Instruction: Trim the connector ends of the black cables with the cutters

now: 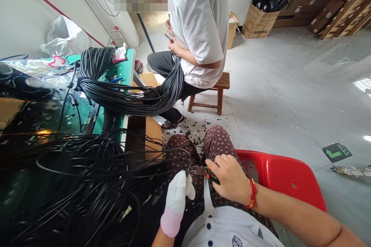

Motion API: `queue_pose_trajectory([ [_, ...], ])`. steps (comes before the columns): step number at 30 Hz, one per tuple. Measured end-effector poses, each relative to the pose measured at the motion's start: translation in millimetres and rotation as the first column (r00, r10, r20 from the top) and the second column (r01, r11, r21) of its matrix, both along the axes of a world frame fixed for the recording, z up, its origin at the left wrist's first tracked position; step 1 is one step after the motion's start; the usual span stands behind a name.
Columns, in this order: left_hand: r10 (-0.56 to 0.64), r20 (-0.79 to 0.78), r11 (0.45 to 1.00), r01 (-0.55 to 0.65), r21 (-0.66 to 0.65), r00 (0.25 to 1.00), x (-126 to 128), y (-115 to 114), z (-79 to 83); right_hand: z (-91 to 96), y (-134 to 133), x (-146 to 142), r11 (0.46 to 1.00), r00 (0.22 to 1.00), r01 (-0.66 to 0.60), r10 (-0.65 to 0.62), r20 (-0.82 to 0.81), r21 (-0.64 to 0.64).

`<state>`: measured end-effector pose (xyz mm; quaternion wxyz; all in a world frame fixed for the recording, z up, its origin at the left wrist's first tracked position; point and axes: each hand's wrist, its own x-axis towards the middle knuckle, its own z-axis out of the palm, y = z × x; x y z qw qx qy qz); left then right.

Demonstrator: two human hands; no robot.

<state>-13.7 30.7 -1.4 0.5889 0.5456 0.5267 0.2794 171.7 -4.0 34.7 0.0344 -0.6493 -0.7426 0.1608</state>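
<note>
My left hand [176, 197], in a white glove with a pink cuff, pinches the end of a thin black cable [190, 157] above my lap. My bare right hand [228, 175] is wrapped round pliers [199, 170] with black and orange handles. Their jaws point left and meet the cable end at my left fingertips; whether they are closed on it is too small to tell. Many loose black cables [95, 170] spread from the left up to my left hand. A thick bundle of black cables [127, 94] runs from the table to a co-worker's lap.
The co-worker [197, 27] sits ahead on a wooden stool [223, 81], hands at a small tool. At left stands a green-topped table [130, 61] with a glove [120, 53] on it. Black scraps litter the floor. A red plastic seat [290, 177] is beside me; cartons [259, 23] stand behind.
</note>
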Motion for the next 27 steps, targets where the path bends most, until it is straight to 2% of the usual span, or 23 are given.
queue_pose_trajectory([
  [3, -0.081, -0.014, 0.994, 0.079, -0.069, 0.997, 0.1, 3.2, 4.5, 6.6, 5.7, 9.7, 0.996, 0.995, -0.090, 0.090, 0.036, -0.014],
  [8, -0.141, -0.038, 0.979, 0.134, -0.155, 0.989, 2.4, 7.6, 12.1, 14.5, 9.8, 21.1, 0.978, 0.977, -0.202, 0.204, 0.056, -0.045],
  [15, -0.266, -0.020, 0.958, 0.262, -0.114, 0.964, -5.0, 8.2, 1.2, 13.6, 11.8, 23.1, 0.972, 0.975, -0.219, 0.221, 0.008, -0.083],
  [21, -0.461, -0.052, 0.887, 0.457, -0.075, 0.886, -13.8, 12.9, 3.1, 16.7, 15.3, 31.7, 0.947, 0.961, -0.264, 0.241, -0.137, -0.185],
  [24, -0.512, -0.092, 0.859, 0.509, -0.063, 0.854, -14.5, 12.6, 3.0, 17.4, 15.5, 35.0, 0.921, 0.951, -0.269, 0.208, -0.228, -0.280],
  [26, -0.524, -0.117, 0.851, 0.523, -0.041, 0.844, -14.2, 12.0, 3.0, 14.4, 14.5, 36.8, 0.892, 0.929, -0.259, 0.124, -0.350, -0.371],
  [27, -0.525, -0.128, 0.849, 0.528, -0.018, 0.841, -13.9, 11.9, 3.3, 11.4, 13.5, 37.8, 0.860, 0.897, -0.264, 0.052, -0.439, -0.438],
])
